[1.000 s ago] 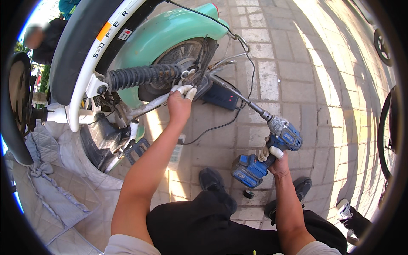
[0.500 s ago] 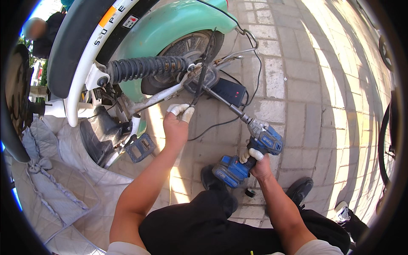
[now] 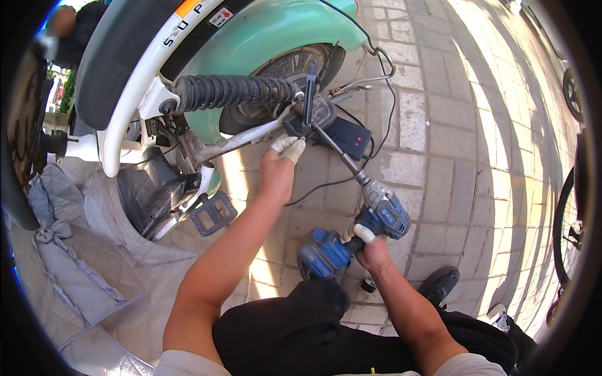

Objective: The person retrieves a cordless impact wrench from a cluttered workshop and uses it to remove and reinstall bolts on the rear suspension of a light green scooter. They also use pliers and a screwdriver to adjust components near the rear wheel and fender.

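My right hand [image 3: 374,249], with white coverings on its fingers, grips the handle of a blue cordless impact wrench [image 3: 387,216]. A long silver socket extension [image 3: 338,152] runs from the wrench to the hub area of the wheel [image 3: 285,69]; whether its tip sits on a fastener is hidden. My left hand [image 3: 279,168], its fingertips also covered in white, pinches the lower end of a dark metal bar [image 3: 309,94]. That bar stands across the hub, beside the black coil shock absorber [image 3: 238,92].
A mint-green fender [image 3: 257,41] and white frame tube [image 3: 135,88] belong to the two-wheeler. A black box with red lights [image 3: 352,136] and its cable lie on the paving. Near my feet is a small black roll [image 3: 369,285]. A pedal [image 3: 213,214] and quilted grey cover [image 3: 100,276] are at left.
The dark bar has turned in my left hand, so its flat, slotted side now shows. The wrench body has shifted slightly toward me and left. The whole view has moved a little.
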Available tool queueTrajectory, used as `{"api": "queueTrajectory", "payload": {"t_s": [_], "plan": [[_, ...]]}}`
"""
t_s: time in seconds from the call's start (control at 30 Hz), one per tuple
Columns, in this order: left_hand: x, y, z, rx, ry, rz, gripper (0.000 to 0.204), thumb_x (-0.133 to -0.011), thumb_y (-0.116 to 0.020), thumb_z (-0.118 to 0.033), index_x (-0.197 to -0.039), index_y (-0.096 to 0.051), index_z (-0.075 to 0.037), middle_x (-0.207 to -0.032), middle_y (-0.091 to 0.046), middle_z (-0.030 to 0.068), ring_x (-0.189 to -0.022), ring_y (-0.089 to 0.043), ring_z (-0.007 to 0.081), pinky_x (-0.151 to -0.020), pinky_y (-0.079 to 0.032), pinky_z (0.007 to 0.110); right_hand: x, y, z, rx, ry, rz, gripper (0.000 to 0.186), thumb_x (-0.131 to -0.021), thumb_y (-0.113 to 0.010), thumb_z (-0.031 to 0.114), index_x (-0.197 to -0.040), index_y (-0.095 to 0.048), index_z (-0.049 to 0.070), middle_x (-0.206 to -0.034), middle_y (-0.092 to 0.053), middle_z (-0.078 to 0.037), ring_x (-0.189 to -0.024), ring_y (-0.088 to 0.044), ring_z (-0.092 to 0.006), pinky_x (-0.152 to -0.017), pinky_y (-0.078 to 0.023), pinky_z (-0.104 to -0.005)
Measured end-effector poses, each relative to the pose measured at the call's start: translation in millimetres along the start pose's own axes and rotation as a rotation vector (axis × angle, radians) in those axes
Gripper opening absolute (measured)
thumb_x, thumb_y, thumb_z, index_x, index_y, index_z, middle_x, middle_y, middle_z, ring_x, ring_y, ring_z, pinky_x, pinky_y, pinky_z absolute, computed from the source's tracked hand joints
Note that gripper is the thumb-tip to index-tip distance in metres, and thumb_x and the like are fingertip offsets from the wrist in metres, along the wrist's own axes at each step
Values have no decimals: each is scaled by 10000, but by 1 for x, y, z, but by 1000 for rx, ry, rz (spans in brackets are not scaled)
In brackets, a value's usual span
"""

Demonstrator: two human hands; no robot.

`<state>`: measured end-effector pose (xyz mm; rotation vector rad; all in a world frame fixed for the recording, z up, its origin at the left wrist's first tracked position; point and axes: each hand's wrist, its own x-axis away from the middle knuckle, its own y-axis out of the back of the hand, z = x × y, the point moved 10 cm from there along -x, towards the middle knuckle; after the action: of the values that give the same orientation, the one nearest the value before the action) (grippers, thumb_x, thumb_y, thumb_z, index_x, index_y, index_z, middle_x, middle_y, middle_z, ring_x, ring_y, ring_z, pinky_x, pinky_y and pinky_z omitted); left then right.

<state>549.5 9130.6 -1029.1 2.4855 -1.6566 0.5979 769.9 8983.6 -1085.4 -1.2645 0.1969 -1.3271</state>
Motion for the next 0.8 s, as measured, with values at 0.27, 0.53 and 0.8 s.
{"api": "queueTrajectory", "payload": {"t_s": [0.27, 0.53, 0.8], "plan": [[-15, -10, 5, 81, 41, 99, 125, -939, -634, -23, -1056, -627, -64, -1049, -666, 44, -974, -636, 142, -924, -521, 318, -4, 26, -19, 282, 20, -86, 287, -826, -767, 103, -1077, -628, 85, -980, -628, -20, -905, -586, -149, -828, -487, -316], [-21, -12, 9, 110, 71, 87, 84, -955, -622, -54, -1035, -628, -77, -1056, -656, 30, -964, -621, 137, -924, -519, 343, 0, 8, 1, 890, 187, -14, 206, -826, -759, 69, -999, -647, 77, -931, -644, -11, -842, -591, -155, -796, -489, -314], [-24, -13, 10, 211, 75, 104, 137, -928, -664, -47, -1059, -625, -48, -1020, -669, 46, -924, -641, 142, -863, -541, 298, -10, 24, 15, 604, 336, 17, 177, -858, -743, 142, -1003, -662, 82, -929, -652, 1, -866, -592, -140, -798, -482, -313]]}}
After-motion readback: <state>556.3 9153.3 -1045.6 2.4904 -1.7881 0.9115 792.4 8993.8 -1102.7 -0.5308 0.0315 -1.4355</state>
